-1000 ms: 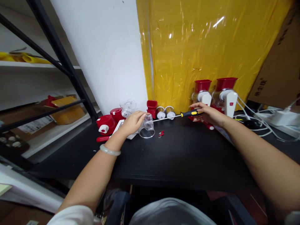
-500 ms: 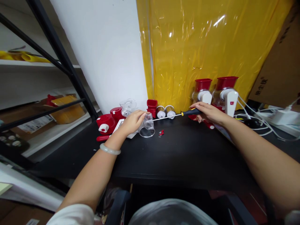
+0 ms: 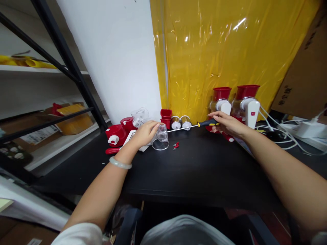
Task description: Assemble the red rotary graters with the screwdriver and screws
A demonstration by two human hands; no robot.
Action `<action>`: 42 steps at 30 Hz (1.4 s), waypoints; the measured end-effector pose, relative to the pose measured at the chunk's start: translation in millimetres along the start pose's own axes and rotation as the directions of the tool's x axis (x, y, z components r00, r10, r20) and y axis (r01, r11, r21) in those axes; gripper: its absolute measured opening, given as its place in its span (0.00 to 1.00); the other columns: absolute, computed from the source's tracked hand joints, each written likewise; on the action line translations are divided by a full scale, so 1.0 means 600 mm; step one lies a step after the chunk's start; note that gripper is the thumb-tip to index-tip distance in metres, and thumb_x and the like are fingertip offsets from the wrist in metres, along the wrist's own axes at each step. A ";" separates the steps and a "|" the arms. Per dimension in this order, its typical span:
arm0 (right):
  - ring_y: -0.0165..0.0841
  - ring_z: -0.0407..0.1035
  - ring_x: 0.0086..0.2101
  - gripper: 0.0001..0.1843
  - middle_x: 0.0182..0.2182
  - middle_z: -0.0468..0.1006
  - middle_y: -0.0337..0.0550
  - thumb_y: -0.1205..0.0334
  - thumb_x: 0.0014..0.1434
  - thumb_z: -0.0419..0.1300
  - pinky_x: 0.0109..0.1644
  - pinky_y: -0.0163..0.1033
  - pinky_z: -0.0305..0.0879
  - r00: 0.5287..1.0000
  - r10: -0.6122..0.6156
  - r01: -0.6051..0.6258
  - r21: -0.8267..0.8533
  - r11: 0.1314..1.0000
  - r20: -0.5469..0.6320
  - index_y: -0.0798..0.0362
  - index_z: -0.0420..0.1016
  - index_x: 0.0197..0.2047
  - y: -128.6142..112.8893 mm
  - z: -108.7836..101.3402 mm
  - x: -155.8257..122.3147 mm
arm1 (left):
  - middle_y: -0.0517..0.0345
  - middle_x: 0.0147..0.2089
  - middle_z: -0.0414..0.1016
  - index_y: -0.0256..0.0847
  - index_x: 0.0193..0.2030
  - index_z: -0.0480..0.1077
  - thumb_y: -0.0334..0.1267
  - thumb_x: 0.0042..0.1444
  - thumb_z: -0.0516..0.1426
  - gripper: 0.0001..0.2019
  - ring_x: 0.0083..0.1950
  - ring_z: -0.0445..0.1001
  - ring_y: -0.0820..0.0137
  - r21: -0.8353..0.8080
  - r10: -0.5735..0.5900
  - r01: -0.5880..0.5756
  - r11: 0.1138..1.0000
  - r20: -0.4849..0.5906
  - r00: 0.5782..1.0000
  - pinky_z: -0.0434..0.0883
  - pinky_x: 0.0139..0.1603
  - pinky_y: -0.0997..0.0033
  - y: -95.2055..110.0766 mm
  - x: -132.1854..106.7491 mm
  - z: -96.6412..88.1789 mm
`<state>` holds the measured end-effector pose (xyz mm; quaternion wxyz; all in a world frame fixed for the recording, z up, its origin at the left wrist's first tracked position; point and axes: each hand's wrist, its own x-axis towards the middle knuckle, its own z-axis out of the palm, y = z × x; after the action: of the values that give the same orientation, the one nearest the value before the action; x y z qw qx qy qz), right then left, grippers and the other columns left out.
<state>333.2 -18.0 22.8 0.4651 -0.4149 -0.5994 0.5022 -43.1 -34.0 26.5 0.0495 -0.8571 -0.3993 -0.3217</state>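
My left hand (image 3: 147,133) is closed on a clear plastic housing (image 3: 160,144), whose round open rim faces down toward the table. In my right hand (image 3: 226,123) is a screwdriver with a black and yellow handle (image 3: 206,123); thumb and fingers close on the handle's end. Its long metal shaft runs level to the left, and the tip meets the housing beside my left fingers. I cannot make out exactly where the tip sits. Just right of the housing lie small red pieces (image 3: 176,145) with tiny metal bits.
Behind stand a red hopper (image 3: 166,117) and two grater drums (image 3: 186,122). Red machine bodies (image 3: 116,134) and another clear housing (image 3: 140,115) are at left. Two assembled red-and-white machines (image 3: 251,109) and white cables (image 3: 291,132) are at right, on the black table (image 3: 194,173).
The right fingers have shifted slightly on the screwdriver handle, which shows more yellow now. The left hand and housing keep their place; the whole view has moved a little.
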 end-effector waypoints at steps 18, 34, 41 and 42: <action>0.33 0.73 0.28 0.15 0.31 0.76 0.41 0.57 0.61 0.59 0.33 0.39 0.73 0.997 0.019 -0.012 -0.090 0.996 0.079 0.48 0.68 0.51 -0.015 -0.021 -0.012 | 0.51 0.52 0.78 0.42 0.54 0.74 0.43 0.70 0.44 0.19 0.55 0.75 0.62 -0.001 0.001 -0.001 1.000 -0.002 1.000 0.70 0.58 0.55 0.002 0.000 -0.001; 0.33 0.68 0.26 0.21 0.27 0.73 0.39 0.60 0.53 0.64 0.27 0.37 0.65 0.963 0.082 -0.060 -0.093 0.994 0.257 0.48 0.64 0.50 -0.027 -0.047 -0.023 | 0.51 0.52 0.78 0.42 0.54 0.73 0.42 0.71 0.44 0.19 0.55 0.74 0.63 0.000 0.013 -0.013 1.000 0.008 1.000 0.70 0.58 0.56 0.003 0.000 0.001; 0.33 0.71 0.29 0.09 0.29 0.76 0.43 0.54 0.63 0.57 0.29 0.36 0.65 0.944 0.080 -0.056 -0.082 0.995 0.321 0.48 0.62 0.40 -0.029 -0.050 -0.031 | 0.51 0.52 0.78 0.42 0.54 0.74 0.43 0.71 0.43 0.20 0.54 0.75 0.63 -0.005 0.015 -0.015 1.000 0.005 1.000 0.70 0.58 0.55 0.002 0.000 0.001; 0.33 0.70 0.28 0.09 0.28 0.76 0.43 0.53 0.64 0.57 0.28 0.35 0.64 0.945 0.086 -0.061 -0.089 0.994 0.315 0.48 0.62 0.40 -0.029 -0.049 -0.030 | 0.51 0.52 0.78 0.42 0.54 0.74 0.43 0.71 0.43 0.20 0.54 0.75 0.63 -0.005 0.014 -0.014 1.000 0.004 1.000 0.70 0.57 0.55 0.003 0.000 0.001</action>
<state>365.5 -31.4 39.1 0.3267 -0.3684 -0.6697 0.5560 -41.7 -34.8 26.4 0.0489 -0.8605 -0.3927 -0.3207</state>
